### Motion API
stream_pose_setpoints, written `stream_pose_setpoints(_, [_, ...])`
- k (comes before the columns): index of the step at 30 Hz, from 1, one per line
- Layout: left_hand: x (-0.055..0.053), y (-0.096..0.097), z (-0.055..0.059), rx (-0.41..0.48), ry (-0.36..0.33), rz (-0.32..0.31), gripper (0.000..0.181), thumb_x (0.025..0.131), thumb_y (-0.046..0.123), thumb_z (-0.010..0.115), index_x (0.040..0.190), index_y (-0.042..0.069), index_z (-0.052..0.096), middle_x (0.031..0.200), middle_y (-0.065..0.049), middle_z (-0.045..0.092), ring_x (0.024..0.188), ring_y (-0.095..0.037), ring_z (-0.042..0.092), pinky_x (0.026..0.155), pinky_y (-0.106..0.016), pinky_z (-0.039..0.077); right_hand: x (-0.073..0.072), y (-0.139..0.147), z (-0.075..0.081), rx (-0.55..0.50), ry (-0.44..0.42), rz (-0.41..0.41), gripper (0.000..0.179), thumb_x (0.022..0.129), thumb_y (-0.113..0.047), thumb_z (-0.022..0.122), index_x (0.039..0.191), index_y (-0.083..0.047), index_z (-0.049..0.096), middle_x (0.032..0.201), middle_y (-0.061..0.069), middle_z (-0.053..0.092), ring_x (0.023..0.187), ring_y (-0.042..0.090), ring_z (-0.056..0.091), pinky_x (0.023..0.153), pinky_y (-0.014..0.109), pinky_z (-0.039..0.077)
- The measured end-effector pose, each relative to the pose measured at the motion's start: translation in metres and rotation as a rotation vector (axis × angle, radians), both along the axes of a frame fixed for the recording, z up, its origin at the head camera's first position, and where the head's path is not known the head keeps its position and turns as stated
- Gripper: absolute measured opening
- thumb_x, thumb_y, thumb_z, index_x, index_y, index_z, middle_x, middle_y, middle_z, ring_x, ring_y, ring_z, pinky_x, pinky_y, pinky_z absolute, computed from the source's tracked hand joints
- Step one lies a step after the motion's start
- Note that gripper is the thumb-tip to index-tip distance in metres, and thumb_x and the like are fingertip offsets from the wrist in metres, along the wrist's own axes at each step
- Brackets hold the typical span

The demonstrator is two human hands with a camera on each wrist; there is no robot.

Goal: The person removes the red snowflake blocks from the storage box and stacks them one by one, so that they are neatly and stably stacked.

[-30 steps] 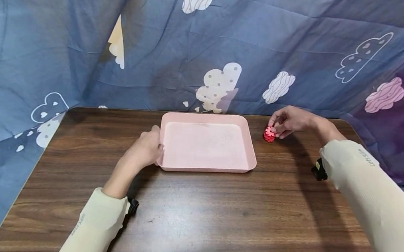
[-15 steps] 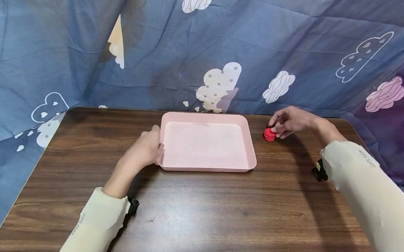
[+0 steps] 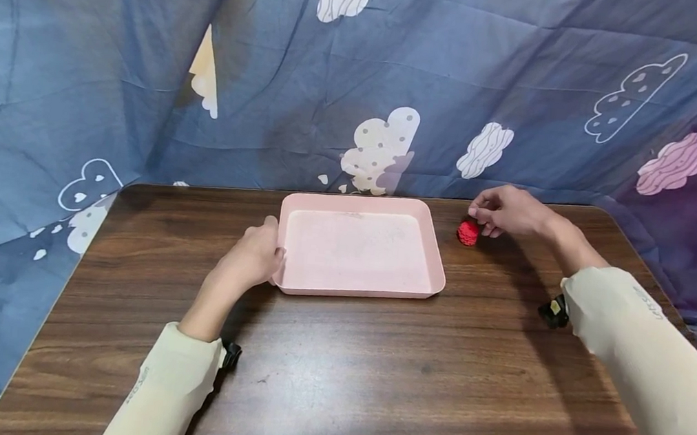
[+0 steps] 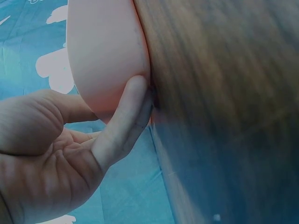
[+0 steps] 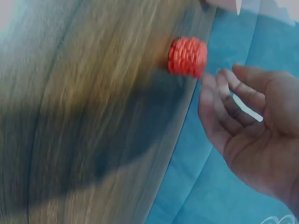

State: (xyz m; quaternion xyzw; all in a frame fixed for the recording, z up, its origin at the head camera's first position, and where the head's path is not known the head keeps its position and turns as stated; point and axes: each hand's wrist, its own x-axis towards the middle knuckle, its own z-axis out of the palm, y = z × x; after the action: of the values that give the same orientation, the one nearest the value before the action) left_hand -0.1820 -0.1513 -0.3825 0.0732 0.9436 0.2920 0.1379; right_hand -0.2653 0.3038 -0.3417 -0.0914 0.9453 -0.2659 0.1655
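A pink rectangular tray [image 3: 354, 252] lies near the far edge of the table. My left hand [image 3: 248, 254] grips its left wall; the left wrist view shows fingers on both sides of the tray wall [image 4: 105, 46]. To the right of the tray stands a short stack of red notched discs [image 3: 468, 233]. Close behind and to the right of it is my right hand [image 3: 511, 209], fingers loosely bent. In the right wrist view those fingertips are just beside the disc stack [image 5: 188, 57], with nothing held between them.
The dark wood-grain table [image 3: 347, 376] stretches toward me. A blue curtain [image 3: 260, 85] with cloud prints hangs right behind its far edge. Black wrist straps [image 3: 554, 311] show at both sleeves.
My right fingers were touching the top of the red disc stack; they have let go and drawn slightly up and right. The stack stays put, and my left hand keeps its grip on the tray.
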Motion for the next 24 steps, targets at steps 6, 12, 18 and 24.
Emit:
stream_pose_setpoints(6, [0.002, -0.003, -0.001, 0.014, 0.015, 0.002, 0.025, 0.106, 0.007, 0.056, 0.126, -0.008, 0.051, 0.103, -0.025, 0.072, 0.091, -0.028, 0.074, 0.077, -0.04, 0.06, 0.013, -0.022, 0.003, 0.042, 0.124, 0.04, 0.026, 0.111, -0.015, 0.059, 0.123, 0.006, 0.068, 0.092, 0.017, 0.075, 0.074, 0.02, 0.073, 0.065, 0.033, 0.062])
stream_pose_setpoints(12, [0.006, -0.007, -0.001, 0.024, 0.022, 0.006, 0.019, 0.106, 0.009, 0.057, 0.118, -0.006, 0.053, 0.094, -0.02, 0.07, 0.079, -0.025, 0.072, 0.068, -0.034, 0.056, 0.034, -0.048, 0.007, 0.12, 0.28, 0.108, 0.029, 0.11, -0.022, 0.06, 0.131, -0.004, 0.07, 0.106, 0.013, 0.078, 0.09, 0.024, 0.072, 0.088, 0.044, 0.055])
stream_pose_setpoints(18, [0.009, -0.007, 0.002, 0.024, 0.089, -0.009, 0.038, 0.109, 0.022, 0.06, 0.132, -0.009, 0.053, 0.112, -0.024, 0.071, 0.101, -0.034, 0.071, 0.087, -0.045, 0.059, 0.062, -0.075, 0.007, 0.105, 0.35, 0.149, 0.034, 0.11, -0.022, 0.059, 0.14, -0.007, 0.066, 0.118, 0.013, 0.077, 0.104, 0.026, 0.072, 0.091, 0.049, 0.055])
stream_pose_setpoints(24, [0.019, -0.001, 0.014, 0.014, 0.198, -0.1, 0.08, 0.11, 0.047, 0.056, 0.168, 0.001, 0.026, 0.174, -0.027, 0.027, 0.162, -0.045, 0.029, 0.13, -0.06, 0.03, 0.088, -0.094, 0.002, 0.183, 0.433, 0.203, 0.052, 0.112, -0.03, 0.056, 0.159, -0.009, 0.05, 0.152, 0.023, 0.06, 0.141, 0.045, 0.056, 0.116, 0.064, 0.044])
